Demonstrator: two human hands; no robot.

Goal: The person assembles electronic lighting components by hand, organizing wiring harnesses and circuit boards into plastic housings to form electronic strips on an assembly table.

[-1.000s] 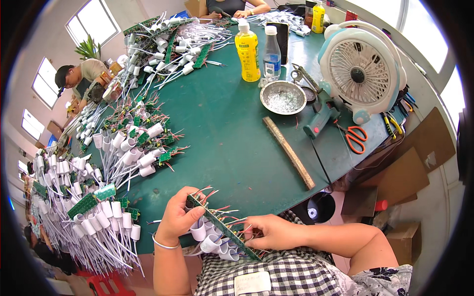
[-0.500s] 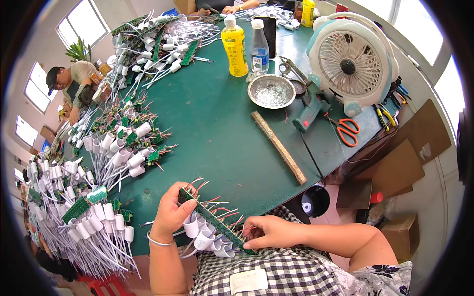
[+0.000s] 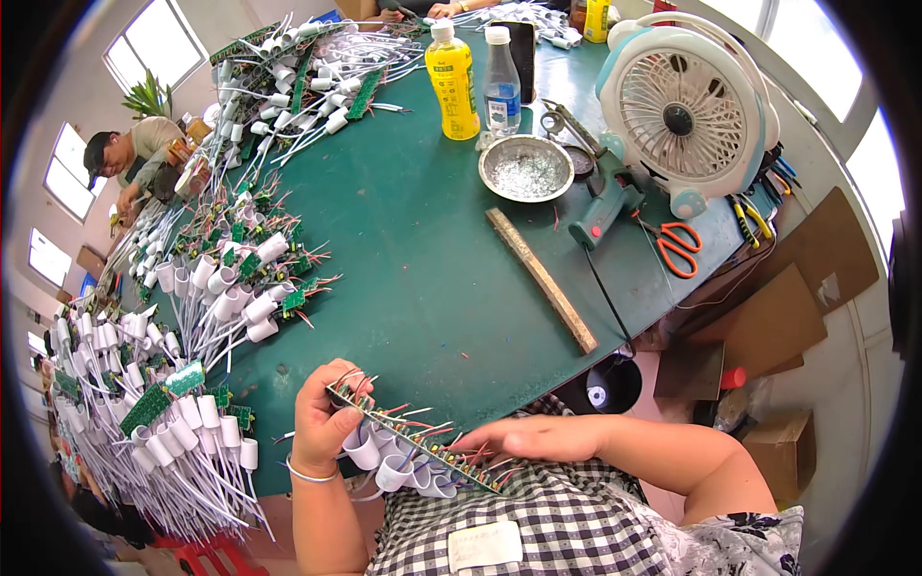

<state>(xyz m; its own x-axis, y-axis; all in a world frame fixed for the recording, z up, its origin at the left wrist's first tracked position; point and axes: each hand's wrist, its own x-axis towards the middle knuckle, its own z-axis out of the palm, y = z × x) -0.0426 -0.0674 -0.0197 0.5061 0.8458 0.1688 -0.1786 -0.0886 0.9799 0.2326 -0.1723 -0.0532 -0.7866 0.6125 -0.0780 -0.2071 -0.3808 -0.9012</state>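
Note:
Above my lap, my left hand (image 3: 322, 422) grips the upper left end of a long green circuit board strip (image 3: 459, 465), thumb on one side and fingers on the other. Red and white wires (image 3: 415, 422) stick up along the strip. Several white cylindrical caps (image 3: 394, 472) with white cables hang beneath it. My right hand (image 3: 543, 438) lies beside the strip's right part, fingers stretched out toward the wires; whether the fingertips touch them cannot be made out. The strip slants down to the right over a checkered apron (image 3: 538, 538).
Heaps of white-capped cables with green boards (image 3: 192, 432) fill the table's left side. A wooden bar (image 3: 541, 280), metal bowl (image 3: 525, 192), green soldering tool (image 3: 605, 211), orange-handled scissors (image 3: 678, 250), bottles (image 3: 451, 86) and a fan (image 3: 678, 120) lie farther off. Other people sit at the far edges.
My right hand has let go of the strip's lower end, and its fingers have straightened. The strip has tipped, showing more of its component side. My left hand has shifted slightly left.

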